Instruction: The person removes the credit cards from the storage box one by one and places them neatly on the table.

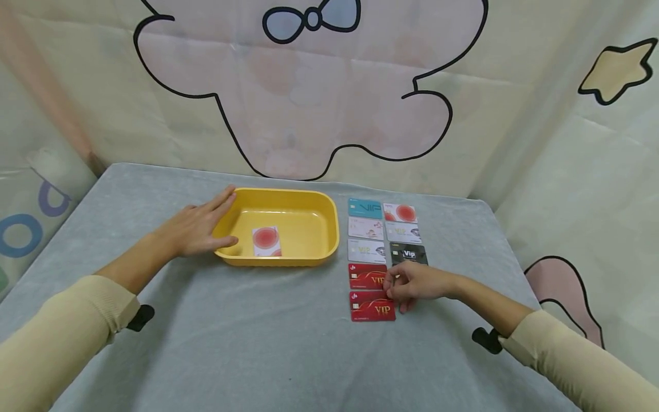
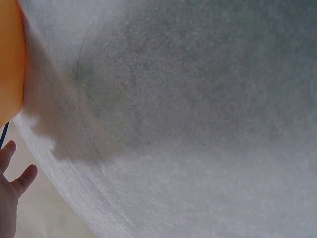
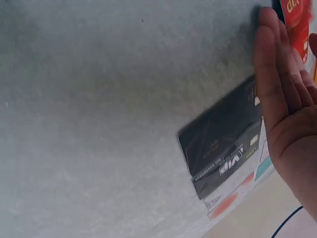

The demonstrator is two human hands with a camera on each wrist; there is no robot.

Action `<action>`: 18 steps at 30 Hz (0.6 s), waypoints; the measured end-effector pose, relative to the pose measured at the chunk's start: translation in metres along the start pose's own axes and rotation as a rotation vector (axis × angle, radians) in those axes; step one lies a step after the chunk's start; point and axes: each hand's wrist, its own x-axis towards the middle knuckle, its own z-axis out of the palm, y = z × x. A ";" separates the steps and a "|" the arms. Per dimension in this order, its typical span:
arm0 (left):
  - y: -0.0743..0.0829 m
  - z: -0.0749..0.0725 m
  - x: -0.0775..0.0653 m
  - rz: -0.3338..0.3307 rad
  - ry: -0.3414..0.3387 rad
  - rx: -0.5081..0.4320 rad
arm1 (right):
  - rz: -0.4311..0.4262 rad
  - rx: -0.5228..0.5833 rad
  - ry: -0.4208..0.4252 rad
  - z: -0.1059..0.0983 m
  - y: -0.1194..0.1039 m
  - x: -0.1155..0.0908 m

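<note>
My left hand point(image 1: 198, 229) rests at the left side of a yellow tray point(image 1: 283, 262), fingers spread and straight, thumb over the rim. One white card with a red circle point(image 1: 266, 237) lies inside the tray. My right hand point(image 1: 419, 282) is low over the cards, its bent fingertips at the right edges of the upper red VIP card point(image 1: 362, 276) and lower red VIP card point(image 1: 372, 306). Whether they pinch a card is hidden. In the right wrist view, a black card point(image 3: 218, 131) lies under this hand, overlapping a black VIP card point(image 3: 230, 166).
Two card columns stand right of the tray. The left has a teal VIP card point(image 1: 365, 208), a pale pink card point(image 1: 365, 228) and a white VIP card point(image 1: 366, 250). The right has a red-circle card point(image 1: 400, 213) and another white VIP card point(image 1: 404, 232). Grey cloth point(image 1: 278, 337) covers the table.
</note>
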 end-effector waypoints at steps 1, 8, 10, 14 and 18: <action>0.000 0.000 -0.001 0.001 0.002 0.001 | -0.003 -0.007 -0.006 -0.001 -0.001 0.000; 0.000 0.000 -0.001 0.000 0.009 0.003 | -0.056 -0.082 0.002 -0.012 -0.009 -0.002; 0.000 0.000 -0.001 -0.001 0.012 0.004 | -0.097 -0.098 0.025 -0.015 -0.014 0.000; -0.001 0.000 -0.001 0.005 0.015 0.004 | -0.185 -0.111 0.089 -0.019 -0.026 0.007; -0.001 -0.001 -0.002 0.013 0.016 0.001 | -0.265 -0.113 0.174 -0.019 -0.039 0.015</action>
